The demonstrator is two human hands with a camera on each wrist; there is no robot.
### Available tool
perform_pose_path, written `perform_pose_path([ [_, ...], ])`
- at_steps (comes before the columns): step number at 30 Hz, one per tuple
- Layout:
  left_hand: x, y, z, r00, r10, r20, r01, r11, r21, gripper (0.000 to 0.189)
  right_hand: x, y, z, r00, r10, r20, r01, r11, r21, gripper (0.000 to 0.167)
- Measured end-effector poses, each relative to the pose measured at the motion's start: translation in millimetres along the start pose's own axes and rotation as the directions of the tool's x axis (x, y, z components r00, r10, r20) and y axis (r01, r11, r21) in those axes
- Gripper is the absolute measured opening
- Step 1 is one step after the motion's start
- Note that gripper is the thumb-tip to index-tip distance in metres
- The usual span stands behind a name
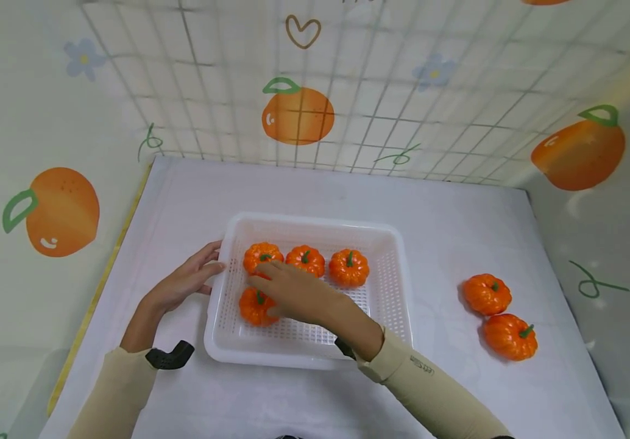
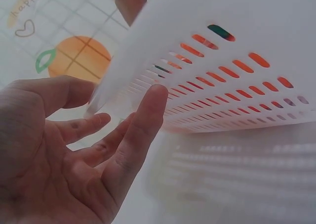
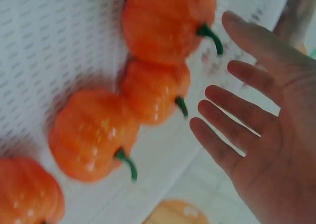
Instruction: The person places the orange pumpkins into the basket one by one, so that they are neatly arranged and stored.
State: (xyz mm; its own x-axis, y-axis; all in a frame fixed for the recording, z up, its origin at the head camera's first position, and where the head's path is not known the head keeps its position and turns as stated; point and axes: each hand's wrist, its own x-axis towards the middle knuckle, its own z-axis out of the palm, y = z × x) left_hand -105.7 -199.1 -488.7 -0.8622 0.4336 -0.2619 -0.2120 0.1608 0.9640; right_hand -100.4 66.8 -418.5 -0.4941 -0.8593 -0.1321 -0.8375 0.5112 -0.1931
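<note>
Presently, the right grip (image 1: 293,292) was empty, fingers outstretched, over the basket's left side, just beside the near-left pumpkin (image 1: 252,310). The left grip (image 1: 186,281), fingers loose, was at the left wall of the white basket (image 1: 271,358). Judged best: steady the basket; avoid nudging. Pumpkin's stem appeared to point up and far; squat body, no clear long axis. Two loose pumpkins (image 1: 510,337) sat right on the tabletop (image 1: 446,238).
</note>
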Motion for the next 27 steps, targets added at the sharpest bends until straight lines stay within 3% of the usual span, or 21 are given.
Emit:
perform_pose_path([
  [6,0.1,-3.3,0.0,1.000,0.015,-0.005,-0.015,1.000,-0.006,0.053,-30.0,15.8,-16.8,0.989,0.113,-0.099,-0.107,0.992,0.062,0.053],
  [12,0.6,-2.3,1.1,1.000,0.024,0.003,-0.024,1.000,-0.014,0.054,-66.8,36.4,-24.5,0.947,0.278,-0.162,-0.257,0.956,0.143,0.053],
  [20,-0.3,-2.7,1.6,1.000,0.020,0.004,-0.020,1.000,-0.010,0.054,-129.6,65.1,-21.7,0.837,0.512,-0.193,-0.471,0.853,0.223,0.060],
  [27,-1.1,-1.9,1.0,1.000,0.026,0.006,-0.026,1.000,-0.012,0.055,-179.8,95.1,-16.9,0.703,0.667,-0.246,-0.626,0.745,0.232,0.060],
])
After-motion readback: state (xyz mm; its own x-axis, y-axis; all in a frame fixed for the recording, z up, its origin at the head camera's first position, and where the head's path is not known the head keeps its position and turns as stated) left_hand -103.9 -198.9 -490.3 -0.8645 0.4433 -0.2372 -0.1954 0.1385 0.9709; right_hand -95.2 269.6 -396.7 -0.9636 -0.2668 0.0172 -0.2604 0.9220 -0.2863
